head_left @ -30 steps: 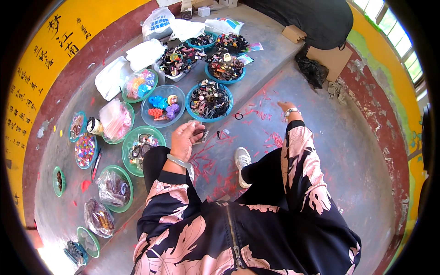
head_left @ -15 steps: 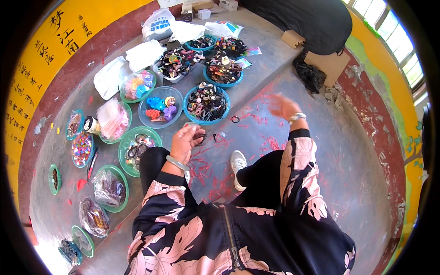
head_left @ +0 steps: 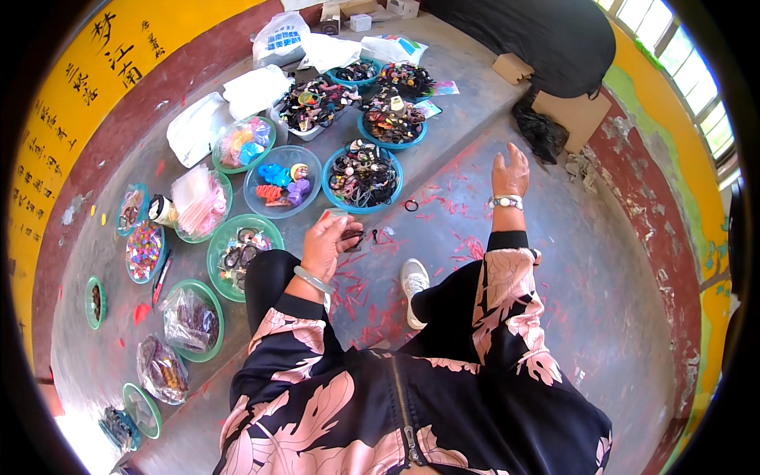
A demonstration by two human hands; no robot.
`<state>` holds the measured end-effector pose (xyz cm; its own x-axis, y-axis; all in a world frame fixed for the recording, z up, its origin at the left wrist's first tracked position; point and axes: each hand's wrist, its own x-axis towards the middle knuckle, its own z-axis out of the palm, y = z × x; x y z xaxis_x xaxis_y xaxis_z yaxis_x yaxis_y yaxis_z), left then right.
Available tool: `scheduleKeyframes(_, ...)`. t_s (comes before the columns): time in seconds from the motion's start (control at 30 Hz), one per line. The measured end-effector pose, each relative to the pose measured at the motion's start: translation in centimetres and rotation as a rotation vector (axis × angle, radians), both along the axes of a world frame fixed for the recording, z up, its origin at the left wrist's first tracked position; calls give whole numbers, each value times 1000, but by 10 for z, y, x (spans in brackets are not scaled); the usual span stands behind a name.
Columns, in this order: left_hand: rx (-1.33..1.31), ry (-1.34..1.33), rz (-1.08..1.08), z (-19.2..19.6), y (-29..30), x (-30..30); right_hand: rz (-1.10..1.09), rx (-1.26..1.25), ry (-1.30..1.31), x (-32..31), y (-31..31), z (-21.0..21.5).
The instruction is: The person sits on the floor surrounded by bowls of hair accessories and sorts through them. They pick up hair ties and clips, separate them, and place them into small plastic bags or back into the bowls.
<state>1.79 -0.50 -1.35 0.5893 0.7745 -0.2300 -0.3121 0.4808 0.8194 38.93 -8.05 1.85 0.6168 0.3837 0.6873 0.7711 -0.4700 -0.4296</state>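
Observation:
My left hand (head_left: 328, 241) is over my knee, its fingers closed on a small card with dark hair ties (head_left: 348, 235). It is nearest to a green bowl of hair ties (head_left: 240, 255) and a blue bowl of dark hair bands (head_left: 362, 176). My right hand (head_left: 509, 171) is raised above the grey floor, fingers apart and holding nothing, with a bracelet at its wrist. A single dark hair ring (head_left: 411, 206) lies on the floor between the two hands.
Many bowls of hair accessories ring my left side: a bowl of blue and orange clips (head_left: 281, 180), a bowl of beads (head_left: 144, 252), bagged items (head_left: 190, 320). White plastic bags (head_left: 255, 89) lie behind. A cardboard box (head_left: 574, 117) and black cloth (head_left: 538, 36) stand far right. Red scraps litter the floor.
My right hand has lifted and moved forward and to the right, away from my knee. My left hand stays by the knee with the card, shifted slightly.

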Motion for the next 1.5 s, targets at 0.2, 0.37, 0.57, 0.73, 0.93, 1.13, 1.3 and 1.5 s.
scheduleKeyframes(0.2, -42, -105, 29, 8, 4, -5, 842, -3, 1353, -124, 17, 28)
scheduleKeyframes(0.37, -57, -205, 35, 15, 5, -7, 1034, -202, 1405, -199, 24, 19)
scheduleKeyframes(0.57, -146, -277, 96, 10, 10, -10, 971, -262, 1347, -216, 38, 6)
scheduleKeyframes(0.73, -152, -305, 91, 16, 10, -10, 960, -75, 1359, -219, 44, -3)
scheduleKeyframes(0.93, -112, -248, 91, 8, 10, -7, 1007, -107, 1344, -214, 43, -1)
scheduleKeyframes(1.13, -94, -240, 53, 3, 10, -7, 1042, -165, 1290, -211, 41, -1)
scheduleKeyframes(1.3, -87, -160, 15, 11, 10, -9, 1010, -208, 1273, -211, 38, 3)
scheduleKeyframes(1.5, -15, -150, 25, 15, 7, -11, 1021, -129, 1327, -214, 36, 9)
